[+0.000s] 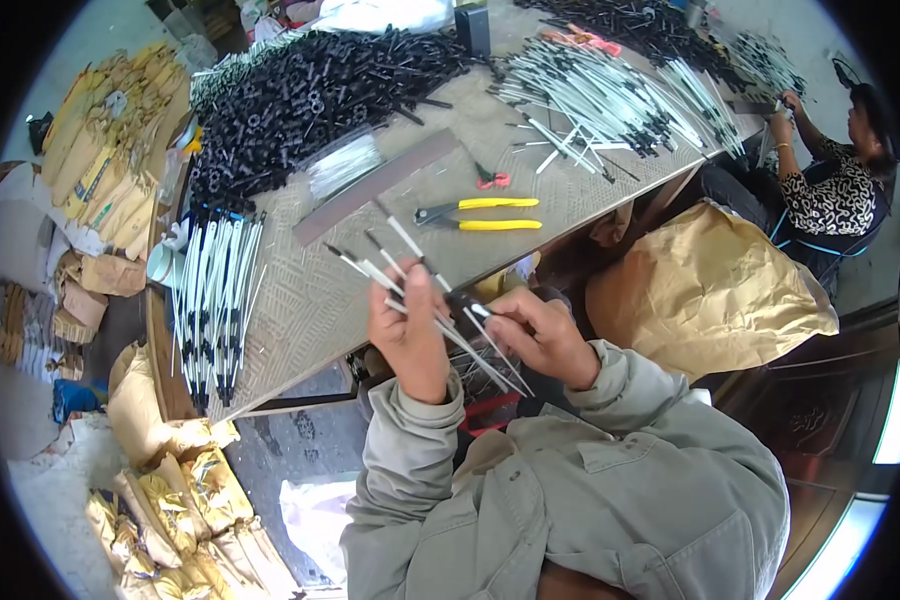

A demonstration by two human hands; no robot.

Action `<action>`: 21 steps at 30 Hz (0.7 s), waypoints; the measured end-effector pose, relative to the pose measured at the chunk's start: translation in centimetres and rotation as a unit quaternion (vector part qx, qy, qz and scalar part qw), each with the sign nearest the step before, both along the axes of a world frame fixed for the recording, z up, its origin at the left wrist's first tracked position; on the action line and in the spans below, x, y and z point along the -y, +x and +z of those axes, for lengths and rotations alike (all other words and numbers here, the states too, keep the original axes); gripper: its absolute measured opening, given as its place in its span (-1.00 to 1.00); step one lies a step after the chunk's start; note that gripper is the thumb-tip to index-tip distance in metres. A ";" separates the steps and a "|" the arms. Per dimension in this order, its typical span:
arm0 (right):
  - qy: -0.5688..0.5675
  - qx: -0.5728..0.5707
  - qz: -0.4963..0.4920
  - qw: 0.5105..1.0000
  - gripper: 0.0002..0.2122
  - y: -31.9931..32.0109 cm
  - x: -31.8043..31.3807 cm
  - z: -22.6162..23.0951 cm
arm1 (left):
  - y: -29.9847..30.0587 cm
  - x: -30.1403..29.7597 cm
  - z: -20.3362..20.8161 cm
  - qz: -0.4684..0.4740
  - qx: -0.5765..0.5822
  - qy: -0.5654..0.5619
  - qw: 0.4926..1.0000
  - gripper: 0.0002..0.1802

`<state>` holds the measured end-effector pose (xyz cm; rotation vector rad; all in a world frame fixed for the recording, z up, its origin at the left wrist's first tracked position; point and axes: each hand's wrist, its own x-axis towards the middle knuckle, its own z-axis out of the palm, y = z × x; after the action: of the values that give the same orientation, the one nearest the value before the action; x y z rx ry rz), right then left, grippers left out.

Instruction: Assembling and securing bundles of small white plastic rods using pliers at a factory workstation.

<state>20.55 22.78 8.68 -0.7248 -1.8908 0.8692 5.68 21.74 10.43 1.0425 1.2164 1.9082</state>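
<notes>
Patterned tabletop (295, 300) carries heaped black fittings (320, 110) at eleven o'clock, yellow-handled pliers (500, 203) at twelve. Near centre, the left hand (410, 330) pinches fanned white rods (404, 235); the right hand (542, 335) pinches a black connector (461, 302) beside them. Should the left grip ease, uneven rods could slip and scatter.

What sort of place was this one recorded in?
Probably a small hand-assembly workshop: a big heap of black parts and a pile of white rods share a worktable with yellow-handled pliers, and another person sits near its right end.
</notes>
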 end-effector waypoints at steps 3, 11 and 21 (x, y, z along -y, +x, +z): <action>0.033 0.125 0.156 0.979 -0.90 0.9 -5.2 0.4 | -1.2 0.9 0.5 -0.003 0.173 -0.016 0.985 -0.83; 0.113 0.481 -0.347 0.797 -0.73 4.2 -26.0 -1.5 | -2.2 5.1 1.1 -0.167 0.296 0.046 0.939 -0.82; 0.256 0.029 -0.299 0.919 -0.89 6.4 -6.0 5.7 | -0.4 4.1 -2.6 -0.200 0.180 -0.064 0.961 -0.66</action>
<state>26.96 28.75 14.34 -0.9217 -1.6834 -0.0380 5.31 17.65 7.87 0.7587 0.8349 1.5910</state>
